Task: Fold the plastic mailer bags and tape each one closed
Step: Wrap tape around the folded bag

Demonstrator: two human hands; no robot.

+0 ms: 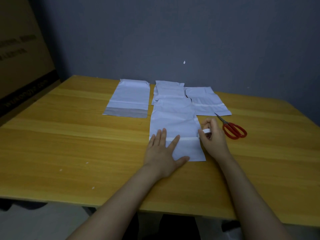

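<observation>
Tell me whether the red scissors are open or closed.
Closed. The red scissors lie on the table with both blades together in a single point and the handles side by side.

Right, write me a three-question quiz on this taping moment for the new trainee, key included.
1. Multiple choice: what does the right hand hold at the bag's edge? A) a marker B) the tape roll C) a knife
2. True or false: the left hand lies flat, fingers straight, on the nearest mailer bag.
3. Fill the gap: the red-handled scissors lie on the table to the ___ of the right hand.

Key: 1 B; 2 true; 3 right.
</observation>
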